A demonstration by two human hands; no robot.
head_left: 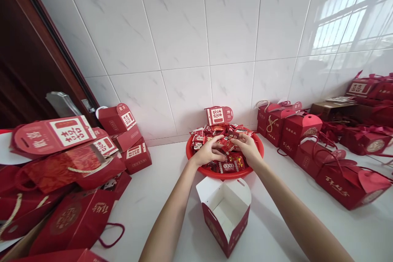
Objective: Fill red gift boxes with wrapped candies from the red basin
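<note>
A red plastic basin (pixel 258 147), heaped with red-wrapped sweets (pixel 229 167), stands against the tiled wall. Over its left part reaches my left hand (pixel 208 151), thumb and fingers apart and resting among the sweets. My right hand (pixel 248 147) comes in from the other side, its thumb and fingers closed on a red wrapped sweet (pixel 227 144) near the middle of the heap. In front of the basin, between my forearms, stands an open red gift box (pixel 227 213) with a white inside; its flaps are up and no contents show.
Folded red gift boxes (pixel 73 217) with cord handles pile up at the left. A small red box (pixel 218 115) sits behind the basin. More closed boxes (pixel 350 182) line the right side, with others (pixel 368 90) stacked farther back.
</note>
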